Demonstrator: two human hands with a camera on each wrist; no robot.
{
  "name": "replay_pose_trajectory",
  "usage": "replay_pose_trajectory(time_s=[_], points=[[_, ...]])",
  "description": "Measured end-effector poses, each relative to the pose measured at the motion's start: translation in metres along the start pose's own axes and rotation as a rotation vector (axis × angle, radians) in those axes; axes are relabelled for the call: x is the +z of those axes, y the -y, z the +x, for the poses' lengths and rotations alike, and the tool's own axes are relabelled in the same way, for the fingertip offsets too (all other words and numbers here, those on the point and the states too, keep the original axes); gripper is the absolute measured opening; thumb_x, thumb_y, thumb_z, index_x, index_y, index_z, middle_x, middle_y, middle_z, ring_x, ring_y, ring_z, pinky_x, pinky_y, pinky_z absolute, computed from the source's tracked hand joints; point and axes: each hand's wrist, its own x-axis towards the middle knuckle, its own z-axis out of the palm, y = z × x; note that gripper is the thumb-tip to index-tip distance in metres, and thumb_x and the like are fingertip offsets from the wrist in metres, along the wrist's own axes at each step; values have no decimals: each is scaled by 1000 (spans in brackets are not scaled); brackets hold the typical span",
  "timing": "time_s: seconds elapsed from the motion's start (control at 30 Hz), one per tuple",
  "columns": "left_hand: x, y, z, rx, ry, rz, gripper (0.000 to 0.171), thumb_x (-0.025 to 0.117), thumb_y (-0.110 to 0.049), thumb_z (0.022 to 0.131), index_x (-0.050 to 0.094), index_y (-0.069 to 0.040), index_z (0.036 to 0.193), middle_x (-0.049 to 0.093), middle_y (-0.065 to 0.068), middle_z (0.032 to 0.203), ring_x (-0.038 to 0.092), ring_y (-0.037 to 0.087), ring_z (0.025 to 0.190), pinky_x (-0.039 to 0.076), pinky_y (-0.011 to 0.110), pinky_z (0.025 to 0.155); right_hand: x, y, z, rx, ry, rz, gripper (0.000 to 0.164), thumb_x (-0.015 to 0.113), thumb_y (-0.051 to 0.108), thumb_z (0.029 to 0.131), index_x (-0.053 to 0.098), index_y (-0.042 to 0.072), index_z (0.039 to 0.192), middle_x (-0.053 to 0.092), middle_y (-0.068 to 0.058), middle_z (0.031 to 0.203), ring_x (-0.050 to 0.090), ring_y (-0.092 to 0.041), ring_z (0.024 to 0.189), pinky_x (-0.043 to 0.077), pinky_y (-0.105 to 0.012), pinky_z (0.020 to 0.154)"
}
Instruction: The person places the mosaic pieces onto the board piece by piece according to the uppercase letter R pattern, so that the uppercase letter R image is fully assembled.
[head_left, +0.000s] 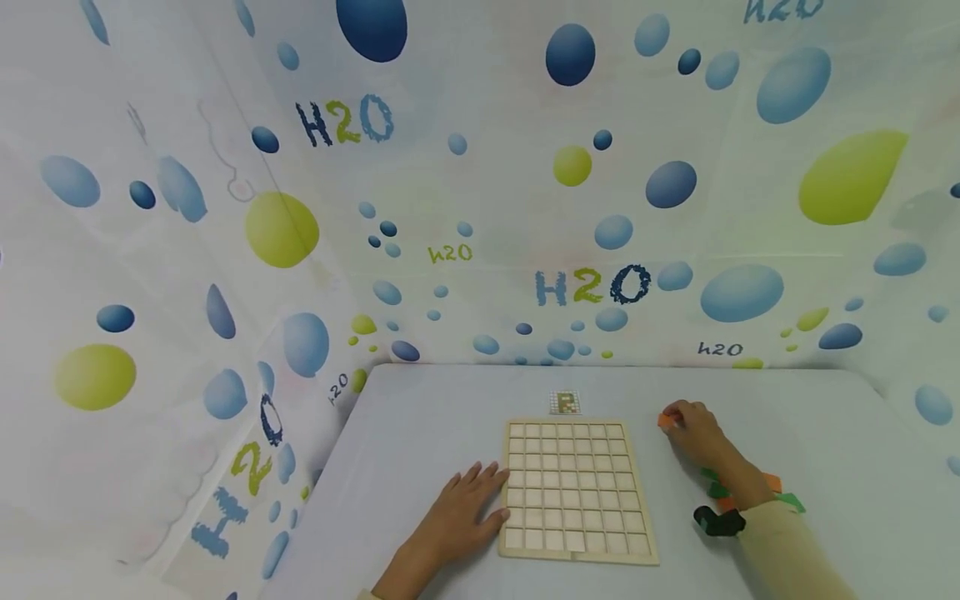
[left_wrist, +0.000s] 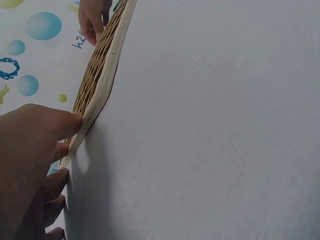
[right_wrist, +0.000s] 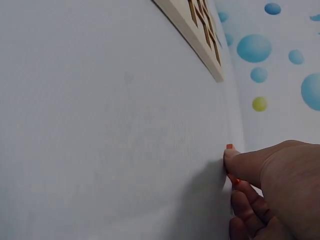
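A wooden grid board (head_left: 577,422) with rows of square cells lies on the table in the head view. My left hand (head_left: 463,510) lies flat at its left side, fingers stretched out and fingertips right at the frame. In the left wrist view, the thumb (left_wrist: 67,123) rests on the board's edge. Beyond the board's far right corner, my right hand (head_left: 701,437) pinches a small orange piece (head_left: 664,422) between thumb and fingers, low over the table. The fingers hide most of this orange piece in the right wrist view, leaving a bit of its edge in sight.
Behind the board lies a small card (head_left: 565,402) printted with a coloured grid pattern. Green pieces (head_left: 791,502) and orange pieces (head_left: 772,482) sit in a loose group under the right forearm, partly hidden by it. A patterned curtain (head_left: 495,192) rises behind the white table (head_left: 420,417).
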Motion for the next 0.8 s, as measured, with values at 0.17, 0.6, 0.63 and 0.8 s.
replay_pose_trajectory(time_s=[0.17,0.6,0.63,0.8], points=[[0,-1,0,0,4,-14,63,54,-52,107,46,-22,161,46,7,165,39,36,155,32,65,122,9,6,4,-62,-15,64,22,67,5,99,64,-13,112,63,-25,104,62,-38,98,54,-55,88],[2,0,-2,8,-12,1,62,54,-51,108,45,-21,162,45,7,166,39,36,155,33,65,121,37,73,12,-54,67,164,27,62,7,100,64,-9,122,58,-25,118,61,-38,111,54,-56,96],[2,0,-2,10,-14,0,62,53,-51,108,45,-21,162,45,7,166,39,36,155,33,65,121,40,80,12,-63,77,171,27,64,8,100,65,-8,121,58,-24,117,62,-37,110,54,-55,95],[2,0,-1,6,-16,-13,63,53,-52,108,44,-22,162,44,6,166,38,36,155,32,65,122,61,110,11,-108,116,179,22,66,7,99,68,-4,118,59,-18,112,60,-29,100,55,-49,88]])
